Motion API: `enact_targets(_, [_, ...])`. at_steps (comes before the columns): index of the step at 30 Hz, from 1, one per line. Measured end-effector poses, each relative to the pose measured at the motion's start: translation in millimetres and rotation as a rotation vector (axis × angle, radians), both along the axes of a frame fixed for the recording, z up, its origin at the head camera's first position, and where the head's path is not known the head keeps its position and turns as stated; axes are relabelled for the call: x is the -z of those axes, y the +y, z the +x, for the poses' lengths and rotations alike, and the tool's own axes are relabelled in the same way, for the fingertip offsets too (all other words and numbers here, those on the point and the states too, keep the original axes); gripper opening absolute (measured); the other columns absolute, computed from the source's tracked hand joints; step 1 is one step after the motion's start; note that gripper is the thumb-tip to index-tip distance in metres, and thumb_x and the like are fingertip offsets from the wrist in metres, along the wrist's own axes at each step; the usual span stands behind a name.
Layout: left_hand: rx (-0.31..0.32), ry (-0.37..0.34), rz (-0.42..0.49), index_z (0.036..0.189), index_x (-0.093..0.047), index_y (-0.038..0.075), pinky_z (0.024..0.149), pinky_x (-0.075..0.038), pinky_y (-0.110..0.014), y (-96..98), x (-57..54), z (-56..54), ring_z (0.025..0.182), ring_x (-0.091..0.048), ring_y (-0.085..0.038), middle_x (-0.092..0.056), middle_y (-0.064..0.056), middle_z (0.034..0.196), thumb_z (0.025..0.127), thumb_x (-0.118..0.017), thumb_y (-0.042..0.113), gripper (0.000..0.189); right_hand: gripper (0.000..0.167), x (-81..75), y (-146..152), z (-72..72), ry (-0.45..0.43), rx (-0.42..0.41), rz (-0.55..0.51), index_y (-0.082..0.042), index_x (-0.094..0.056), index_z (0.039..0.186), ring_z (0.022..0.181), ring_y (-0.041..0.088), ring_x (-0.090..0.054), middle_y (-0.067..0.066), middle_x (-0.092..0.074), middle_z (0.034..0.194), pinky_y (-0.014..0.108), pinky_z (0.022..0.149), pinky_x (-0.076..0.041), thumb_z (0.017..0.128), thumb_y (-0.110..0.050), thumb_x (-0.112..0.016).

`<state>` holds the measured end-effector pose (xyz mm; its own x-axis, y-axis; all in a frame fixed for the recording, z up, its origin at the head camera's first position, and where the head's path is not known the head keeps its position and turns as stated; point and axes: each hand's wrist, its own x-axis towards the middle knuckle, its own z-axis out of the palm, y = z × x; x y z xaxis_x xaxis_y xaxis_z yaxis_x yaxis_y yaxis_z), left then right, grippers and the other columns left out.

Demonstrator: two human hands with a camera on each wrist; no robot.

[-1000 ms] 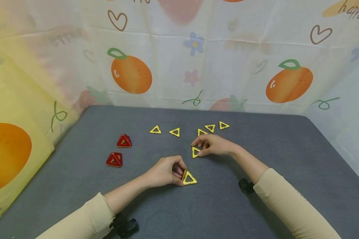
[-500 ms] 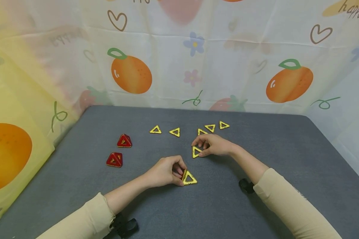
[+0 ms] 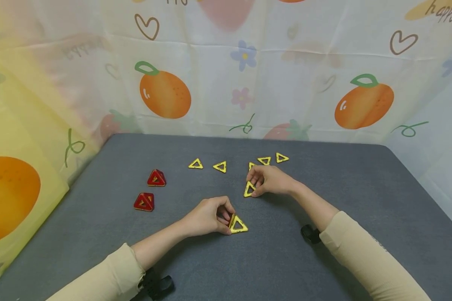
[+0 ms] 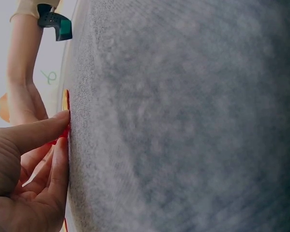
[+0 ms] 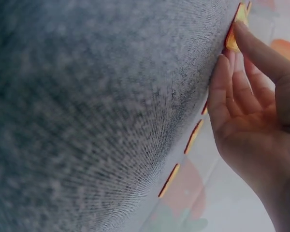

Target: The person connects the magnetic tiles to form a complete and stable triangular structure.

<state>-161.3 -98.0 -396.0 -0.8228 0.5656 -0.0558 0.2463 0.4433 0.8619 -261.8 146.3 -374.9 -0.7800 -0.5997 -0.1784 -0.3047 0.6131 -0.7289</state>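
Observation:
My left hand [image 3: 207, 216] pinches a yellow open-centred triangle tile [image 3: 238, 224] by its left side, near the middle of the table. A second yellow edge shows at the fingers, but whether it is another tile I cannot tell. Farther back, my right hand [image 3: 273, 180] holds another yellow triangle tile [image 3: 249, 189] between thumb and fingers, with its right part hidden. In the right wrist view the thumb lies on that tile [image 5: 238, 29], which leans up from the table. Two red pyramids [image 3: 156, 178] built of such triangles stand to the left.
Several loose yellow triangles lie along the back of the grey table [image 3: 324, 251], among them one triangle [image 3: 196, 163] left of centre and another [image 3: 281, 157] at the right. One is partly covered by my right hand. A fruit-print cloth [image 3: 211, 83] hangs behind.
My right hand has shifted slightly back and to the right, and the tile in it has turned so a corner points away. My left hand and its tile have stayed put.

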Motion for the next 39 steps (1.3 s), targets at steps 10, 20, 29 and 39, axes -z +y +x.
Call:
enact_targets(10, [-0.005,0.004,-0.001,0.098,-0.063,0.007,0.071,-0.057,-0.016,0.9,0.0,1.2,0.080,-0.068,-0.005,-0.071,-0.009,0.094,0.070,-0.086,-0.001,0.038,0.024,-6.7,10,-0.1,-0.082,0.011,-0.042,-0.008,-0.066,0.109,0.076,0.016,-0.069,0.008,-0.070,0.084,0.032,0.074,-0.059,0.086,-0.006,-0.074])
enact_targets(20, [-0.005,0.001,-0.007,0.099,-0.063,0.008,0.070,-0.056,-0.016,0.6,-1.6,0.8,0.079,-0.067,-0.003,-0.071,-0.008,0.094,0.070,-0.086,0.000,0.038,0.027,-19.6,11,14.3,-0.093,-0.027,-0.063,-0.009,-0.072,0.112,0.075,0.015,-0.070,0.008,-0.072,0.085,0.032,0.074,-0.059,0.086,-0.010,-0.075])
enact_targets(29, [-0.013,-0.013,-0.004,0.099,-0.063,0.007,0.070,-0.057,-0.017,0.5,-2.1,1.0,0.079,-0.068,-0.006,-0.070,-0.008,0.094,0.070,-0.086,0.000,0.038,0.028,-24.4,6,34.9,-0.101,-0.053,-0.066,-0.012,-0.072,0.110,0.078,0.022,-0.073,0.006,-0.074,0.086,0.034,0.073,-0.059,0.083,-0.012,-0.079])
enact_targets(39, [-0.012,-0.013,-0.013,0.098,-0.063,0.007,0.071,-0.057,-0.017,0.3,-1.0,-0.3,0.080,-0.068,-0.007,-0.069,-0.008,0.095,0.069,-0.086,-0.001,0.038,0.023,-18.9,-1,53.8,-0.062,-0.072,-0.067,-0.015,-0.074,0.101,0.073,0.015,-0.071,0.001,-0.075,0.081,0.031,0.067,-0.057,0.080,-0.013,-0.082])
